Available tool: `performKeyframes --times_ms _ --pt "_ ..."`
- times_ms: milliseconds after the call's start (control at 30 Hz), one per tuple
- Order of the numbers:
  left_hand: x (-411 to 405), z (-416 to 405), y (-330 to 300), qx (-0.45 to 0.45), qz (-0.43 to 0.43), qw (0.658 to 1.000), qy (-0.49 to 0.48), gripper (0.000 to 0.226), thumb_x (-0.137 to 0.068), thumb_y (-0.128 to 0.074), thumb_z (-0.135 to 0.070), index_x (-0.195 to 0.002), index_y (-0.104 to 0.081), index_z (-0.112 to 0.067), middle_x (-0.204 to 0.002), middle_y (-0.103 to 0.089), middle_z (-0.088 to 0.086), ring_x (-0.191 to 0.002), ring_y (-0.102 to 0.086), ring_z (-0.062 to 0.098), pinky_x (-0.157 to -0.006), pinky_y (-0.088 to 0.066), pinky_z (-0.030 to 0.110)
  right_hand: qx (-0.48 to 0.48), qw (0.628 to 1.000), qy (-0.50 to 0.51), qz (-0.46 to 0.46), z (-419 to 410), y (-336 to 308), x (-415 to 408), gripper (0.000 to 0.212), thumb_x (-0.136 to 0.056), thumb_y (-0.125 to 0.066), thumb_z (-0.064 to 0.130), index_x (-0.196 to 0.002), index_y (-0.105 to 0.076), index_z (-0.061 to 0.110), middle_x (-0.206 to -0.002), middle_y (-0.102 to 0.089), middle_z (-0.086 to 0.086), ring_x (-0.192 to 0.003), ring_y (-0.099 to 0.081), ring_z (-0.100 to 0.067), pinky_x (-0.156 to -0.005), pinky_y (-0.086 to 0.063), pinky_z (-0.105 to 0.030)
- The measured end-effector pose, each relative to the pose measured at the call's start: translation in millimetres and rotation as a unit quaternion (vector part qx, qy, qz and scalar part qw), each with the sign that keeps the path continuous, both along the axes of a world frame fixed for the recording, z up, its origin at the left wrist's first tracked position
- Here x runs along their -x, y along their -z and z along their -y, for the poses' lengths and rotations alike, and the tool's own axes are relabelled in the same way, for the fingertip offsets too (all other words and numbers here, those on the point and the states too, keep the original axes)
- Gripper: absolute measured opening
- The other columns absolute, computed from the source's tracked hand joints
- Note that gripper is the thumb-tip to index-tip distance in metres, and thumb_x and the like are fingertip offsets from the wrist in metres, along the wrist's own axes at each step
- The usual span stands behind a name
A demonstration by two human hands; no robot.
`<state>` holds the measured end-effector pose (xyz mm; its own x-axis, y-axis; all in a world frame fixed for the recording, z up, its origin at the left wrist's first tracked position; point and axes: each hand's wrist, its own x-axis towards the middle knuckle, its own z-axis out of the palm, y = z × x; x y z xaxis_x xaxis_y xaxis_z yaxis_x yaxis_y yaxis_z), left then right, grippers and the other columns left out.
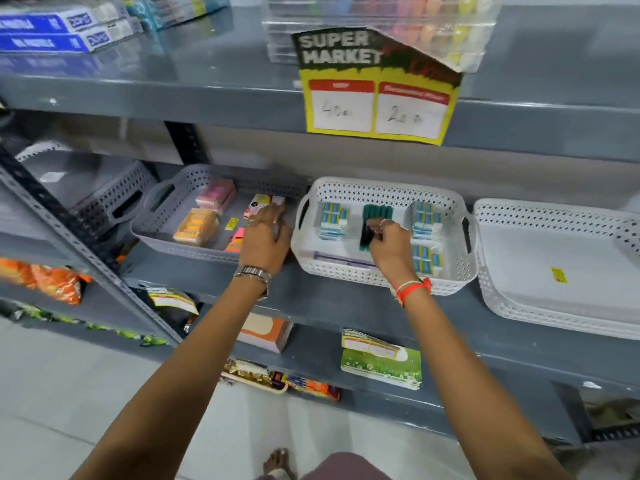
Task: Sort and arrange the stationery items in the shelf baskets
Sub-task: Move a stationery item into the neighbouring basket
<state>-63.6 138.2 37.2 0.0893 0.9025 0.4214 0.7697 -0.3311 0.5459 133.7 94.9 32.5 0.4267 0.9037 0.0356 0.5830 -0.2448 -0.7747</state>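
A grey basket on the middle shelf holds a pink box, an orange pack and small pink and yellow packs. My left hand reaches over its right end, fingers spread, touching a small pink and white box. Beside it a white basket holds blue and white eraser packs on both sides and a row of dark green markers in the middle. My right hand is inside this basket, fingers pinched on the green markers.
Another white basket with a yellow sticker stands at the right. A grey basket sits further left. A yellow price sign hangs from the upper shelf edge. Boxes and snack packs fill the lower shelves.
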Motion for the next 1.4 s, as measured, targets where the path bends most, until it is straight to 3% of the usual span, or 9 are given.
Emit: performKeyframes --times_ms 333,600,767,933,1033,1167,1267,1333,1400 --pt "148.4 -84.7 -15.0 0.213 0.176 0.944 -0.183 0.047 -0.099 -0.029 -0.027 -0.134 -0.044 0.001 -0.136 -0.046 0.028 -0.124 -0.044 0.040 -0.101 -0.034 0.041 -0.067 0.988 -0.057 -0.126 -62.6 -5.2 163.5 0.036 -0.082 -0.043 -0.009 -0.105 -0.068 0.000 -0.111 -0.071 -0.022 -0.108 -0.065 -0.035 -0.101 -0.049 -0.042" --pt "199.2 -139.4 -11.0 0.415 0.200 0.887 -0.039 0.061 -0.099 -0.021 -0.044 -0.139 -0.036 -0.001 -0.145 -0.039 0.020 -0.133 -0.040 0.034 -0.107 -0.036 0.039 0.192 0.951 -0.218 -0.109 -115.1 -7.0 263.0 0.022 -0.091 -0.033 -0.002 -0.082 -0.052 0.002 -0.070 -0.047 -0.004 -0.064 -0.044 -0.013 -0.060 -0.041 -0.018" --pt "200.0 -144.4 -0.7 0.456 0.224 0.861 -0.005 0.057 -0.099 -0.030 -0.038 -0.136 -0.039 0.004 -0.142 -0.041 0.026 -0.125 -0.047 0.037 -0.083 -0.040 0.031 0.251 0.932 -0.249 -0.082 -146.6 11.6 281.8 0.021 -0.085 -0.035 -0.001 -0.085 -0.056 0.004 -0.082 -0.057 -0.013 -0.093 -0.053 -0.030 -0.080 -0.045 -0.040" --pt "195.3 -152.9 3.4 0.514 0.234 0.825 -0.003 0.074 -0.103 -0.019 -0.028 -0.038 -0.049 -0.010 -0.038 -0.050 0.011 -0.031 -0.043 0.009 -0.051 -0.049 0.009 0.245 0.937 -0.231 -0.091 -127.7 -13.9 289.9 0.038 -0.091 -0.029 -0.006 -0.122 -0.051 -0.010 -0.095 -0.060 -0.015 -0.099 -0.056 -0.029 -0.086 -0.046 -0.036" --pt "189.7 -143.6 -5.8 0.501 0.247 0.829 -0.013 0.071 -0.101 -0.018 -0.034 -0.039 -0.039 -0.008 -0.016 -0.035 0.000 -0.012 -0.034 0.005 -0.021 -0.024 0.006 0.227 0.941 -0.233 -0.090 -121.4 -17.9 291.5 0.035 -0.093 -0.027 -0.007 -0.116 -0.053 -0.004 -0.087 -0.060 -0.008 -0.083 -0.057 -0.019 -0.082 -0.044 -0.034" --pt "190.7 -149.4 3.8 0.506 0.218 0.834 -0.009 0.074 -0.097 -0.020 -0.051 -0.101 -0.062 0.010 -0.076 -0.072 0.023 -0.047 -0.068 0.011 -0.052 -0.052 0.012 0.223 0.943 -0.222 -0.106 -119.1 -17.5 292.3 0.024 -0.092 -0.029 -0.007 -0.095 -0.042 0.013 -0.069 -0.040 0.005 -0.075 -0.042 -0.013 -0.076 -0.043 -0.031" --pt "191.6 -143.1 -4.8 0.511 0.205 0.835 0.000 0.069 -0.097 -0.023 -0.050 -0.132 -0.046 0.004 -0.145 -0.035 0.028 -0.111 -0.063 0.029 -0.098 -0.047 0.034 0.221 0.944 -0.218 -0.114 -118.0 -19.5 292.9 0.033 -0.093 -0.030 -0.006 -0.070 -0.045 0.013 -0.064 -0.037 0.005 -0.059 -0.035 -0.009 -0.049 -0.033 -0.016" --pt "194.1 -140.9 -4.2 0.508 0.179 0.843 0.013 0.061 -0.099 -0.027 -0.041 -0.131 -0.043 0.009 -0.138 -0.039 0.035 -0.127 -0.038 0.049 -0.107 -0.034 0.051 0.221 0.941 -0.219 -0.131 -116.5 -19.7 290.9 0.037 -0.095 -0.031 -0.002 -0.067 -0.047 0.017 -0.065 -0.039 0.004 -0.057 -0.035 -0.007 -0.049 -0.033 -0.014" --pt "193.3 -134.9 -7.5 0.479 0.192 0.856 0.004 0.055 -0.100 -0.025 -0.039 -0.088 -0.059 0.003 -0.089 -0.068 0.026 -0.101 -0.055 0.036 -0.078 -0.049 0.031 0.220 0.939 -0.213 -0.159 -114.7 -19.4 285.5 0.026 -0.094 -0.034 -0.004 -0.089 -0.058 0.004 -0.075 -0.045 0.004 -0.066 -0.041 -0.008 -0.065 -0.046 -0.019"
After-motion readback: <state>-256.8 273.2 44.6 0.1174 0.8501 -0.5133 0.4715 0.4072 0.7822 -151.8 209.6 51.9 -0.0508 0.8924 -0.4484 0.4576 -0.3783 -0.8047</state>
